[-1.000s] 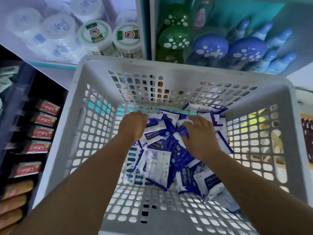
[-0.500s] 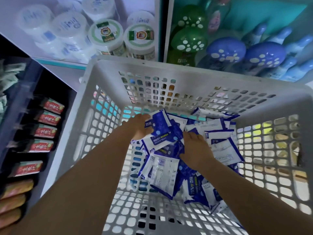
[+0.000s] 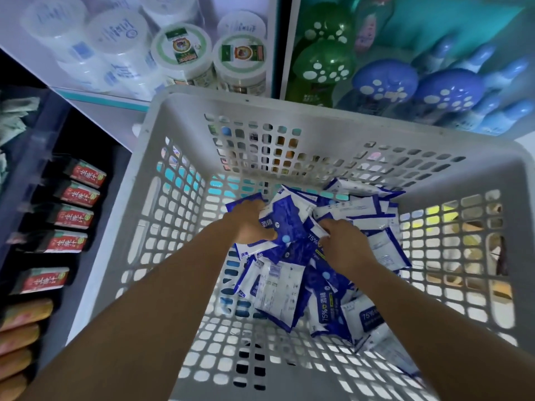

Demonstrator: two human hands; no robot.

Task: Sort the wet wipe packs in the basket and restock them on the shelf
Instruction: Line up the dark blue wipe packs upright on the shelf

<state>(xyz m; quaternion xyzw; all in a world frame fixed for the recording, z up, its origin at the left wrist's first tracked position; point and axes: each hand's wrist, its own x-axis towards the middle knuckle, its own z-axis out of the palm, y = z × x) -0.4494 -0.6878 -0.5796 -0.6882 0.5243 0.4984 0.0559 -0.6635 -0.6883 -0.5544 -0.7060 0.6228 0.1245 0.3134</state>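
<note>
Plainly the sorting step is under way, with nothing yet going to the shelf. Both hands are working deep inside the grey basket (image 3: 185, 131), among a loose heap of wet wipe packs (image 3: 292, 287). The left hand (image 3: 251, 224) is gripping a small sheaf of packs (image 3: 285, 219), thumb curling over the blue face of the top one and fingers closing behind. The right hand (image 3: 344, 246) is pinching at the edge of a pack just beside that sheaf; how many packs it is holding cannot be told, since its fingertips are lying hidden under the knuckles. Most of the heap is spreading below and to the right of the two grips, some packs face up, some showing their white printed backs.

As a judgement, the next move is calling for squaring the gathered packs into one facing before lifting them clear of the basket wall.

The packs are flat, soft pouches of glossy film in blue and white, likely sliding on each other and bending under a pinch. The basket is stiff moulded plastic with a lattice of square holes. Beyond the grips, round white tubs (image 3: 182, 56) and green and blue domed bottles (image 3: 385, 82) are standing on the shelf (image 3: 101, 95).
</note>
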